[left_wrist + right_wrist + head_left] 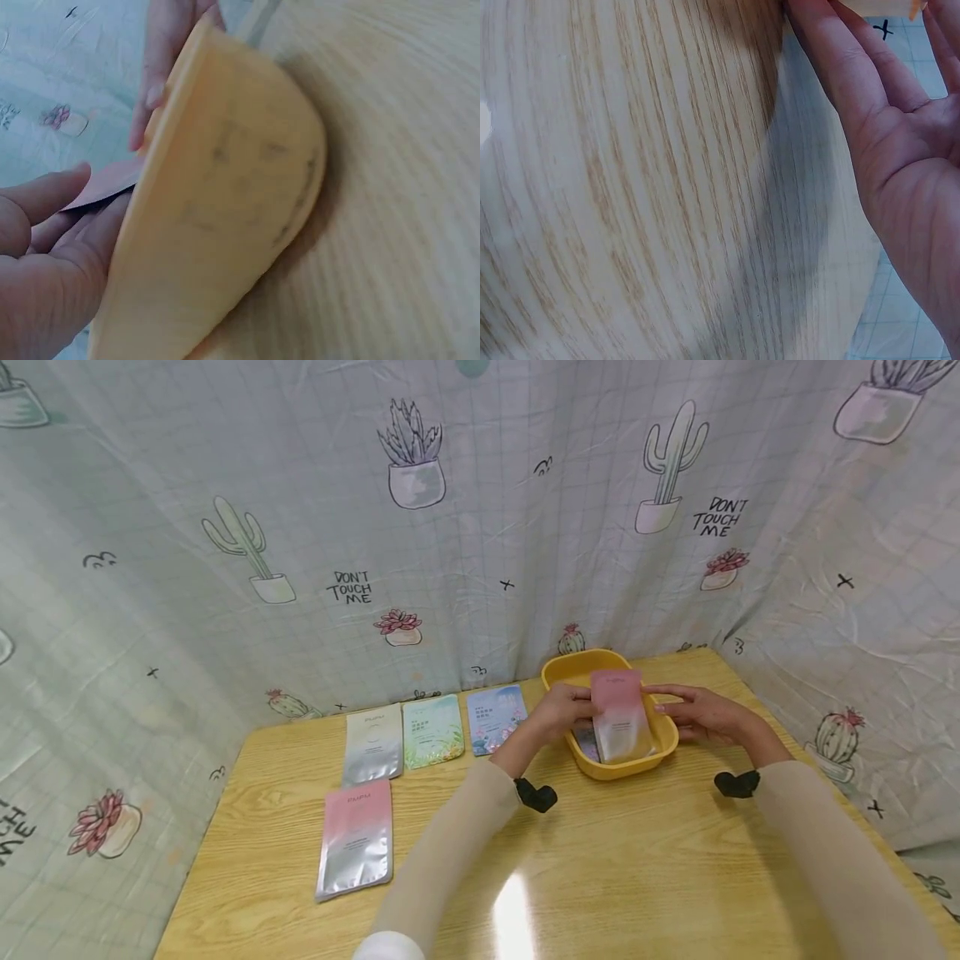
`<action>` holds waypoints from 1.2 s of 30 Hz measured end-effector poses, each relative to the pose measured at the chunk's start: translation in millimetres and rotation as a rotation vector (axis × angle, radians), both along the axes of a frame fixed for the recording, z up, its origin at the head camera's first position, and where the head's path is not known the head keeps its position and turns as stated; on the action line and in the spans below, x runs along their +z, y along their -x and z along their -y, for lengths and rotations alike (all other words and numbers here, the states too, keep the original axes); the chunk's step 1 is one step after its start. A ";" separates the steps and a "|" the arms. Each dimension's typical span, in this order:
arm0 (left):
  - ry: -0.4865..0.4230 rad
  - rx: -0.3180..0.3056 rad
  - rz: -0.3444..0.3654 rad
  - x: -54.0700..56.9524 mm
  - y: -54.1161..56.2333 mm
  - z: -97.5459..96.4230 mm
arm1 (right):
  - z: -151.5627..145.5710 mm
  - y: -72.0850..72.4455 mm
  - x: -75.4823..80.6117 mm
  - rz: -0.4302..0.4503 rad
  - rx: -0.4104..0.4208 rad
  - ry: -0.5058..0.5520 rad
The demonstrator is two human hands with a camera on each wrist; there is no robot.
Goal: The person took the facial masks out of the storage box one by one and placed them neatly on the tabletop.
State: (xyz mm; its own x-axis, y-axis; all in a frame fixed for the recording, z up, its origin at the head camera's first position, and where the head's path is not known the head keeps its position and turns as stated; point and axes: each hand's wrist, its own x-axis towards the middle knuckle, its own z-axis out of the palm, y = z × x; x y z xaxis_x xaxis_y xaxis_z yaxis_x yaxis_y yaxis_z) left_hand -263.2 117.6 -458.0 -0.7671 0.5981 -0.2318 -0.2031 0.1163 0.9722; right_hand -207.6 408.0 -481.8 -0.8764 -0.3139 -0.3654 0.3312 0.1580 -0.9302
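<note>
My left hand (558, 712) pinches the left edge of a pink-and-silver sheet mask packet (621, 718) between thumb and fingers. The packet leans inside a yellow plastic basket (626, 768) at the back right of the table. In the left wrist view, the left thumb lies over the pink packet (112, 180) and the fingers pass beneath it, beside the basket wall (225, 165). My right hand (701, 712) is at the basket's right rim, fingers fairly straight, one reaching over the rim towards the packet's edge. Another packet (587, 743) shows partly under the pink one.
Left of the basket lie blue (497, 718), green (433, 731) and cream-and-silver packets (372, 743) in a row. A second pink packet (356, 839) lies nearer the front. A printed curtain (480, 543) hangs behind the wooden table (637, 860).
</note>
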 end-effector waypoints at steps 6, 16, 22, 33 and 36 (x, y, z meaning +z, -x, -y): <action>0.047 0.042 -0.081 0.0 -10.4 -0.5 | 1.3 0.6 0.4 -0.006 0.019 0.015; 0.003 0.159 -0.087 6.6 -9.0 9.2 | 3.8 -0.2 5.0 0.008 0.010 0.013; -0.010 0.143 -0.100 19.1 -3.0 17.9 | 1.8 1.5 7.1 0.019 0.011 -0.008; -0.088 0.136 -0.042 36.1 3.4 45.6 | 3.9 1.3 6.1 0.019 0.007 -0.006; -0.094 0.132 -0.049 40.8 4.8 58.6 | 3.6 0.6 6.4 0.002 0.012 -0.026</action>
